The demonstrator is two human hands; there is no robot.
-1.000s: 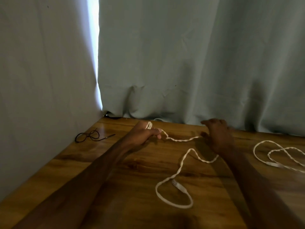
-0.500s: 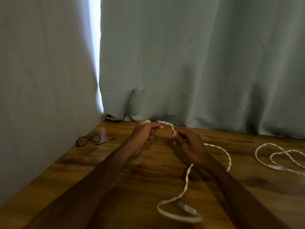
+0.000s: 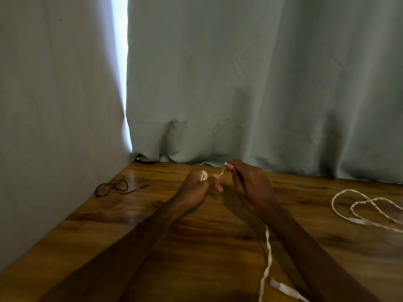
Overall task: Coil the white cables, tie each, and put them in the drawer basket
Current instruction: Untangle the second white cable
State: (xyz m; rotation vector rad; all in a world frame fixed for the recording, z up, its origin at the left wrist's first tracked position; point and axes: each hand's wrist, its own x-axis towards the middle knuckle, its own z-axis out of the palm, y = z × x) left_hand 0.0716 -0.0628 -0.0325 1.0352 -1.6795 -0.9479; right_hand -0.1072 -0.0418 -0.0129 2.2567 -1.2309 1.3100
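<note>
My left hand point(image 3: 197, 188) grips a few turns of a twisted white cable point(image 3: 267, 253) near the back of the wooden table point(image 3: 207, 247). Close to its right, my right hand point(image 3: 250, 188) pinches the same cable just past the left fingers, a short taut piece showing between the two hands. The cable's free length hangs below my right wrist and runs to the table's near edge, where its white inline piece point(image 3: 281, 287) lies. A second white cable point(image 3: 366, 209) lies in loose loops at the right. No drawer basket is in view.
A thin black cord point(image 3: 113, 188) lies looped near the table's back left corner. Grey-blue curtains point(image 3: 239, 83) hang along the back and left sides, touching the table, with a bright gap between them.
My right hand has moved up and closer to the left hand, drawing more cable in. The loop that lay on the table has been pulled toward me and to the right.
</note>
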